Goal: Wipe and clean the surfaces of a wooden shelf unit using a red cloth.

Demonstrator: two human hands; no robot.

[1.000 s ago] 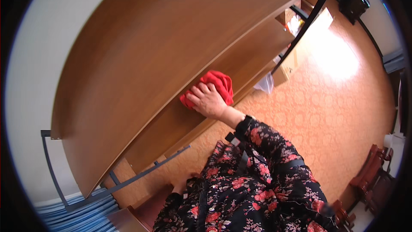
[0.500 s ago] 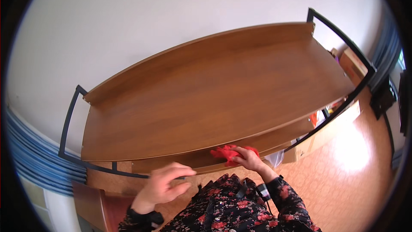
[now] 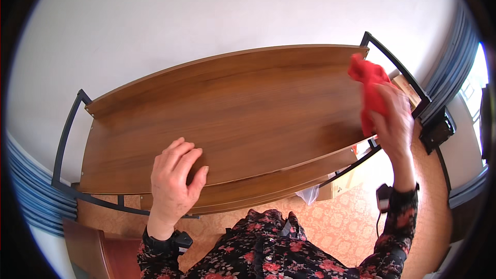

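Observation:
A brown wooden top shelf (image 3: 248, 108) with a black metal frame fills the middle of the view. My left hand (image 3: 175, 178) rests flat on its front edge, fingers apart and holding nothing. My right hand (image 3: 393, 119) is raised over the shelf's right end and grips a red cloth (image 3: 369, 90), which hangs bunched above the wood near the right frame bar. Both arms wear dark sleeves with a red flower print.
A white wall (image 3: 217, 15) stands behind the shelf. A lower shelf board (image 3: 268, 188) shows under the front edge. Orange patterned floor (image 3: 341, 222), a cardboard box (image 3: 341, 183) and a clear plastic bag (image 3: 310, 194) lie below right. Blue curtains (image 3: 31, 196) hang at both sides.
My right hand carried the red cloth from the lower shelf's front up to the top shelf's right end. My left hand came onto the top shelf's front edge. The view swung upward.

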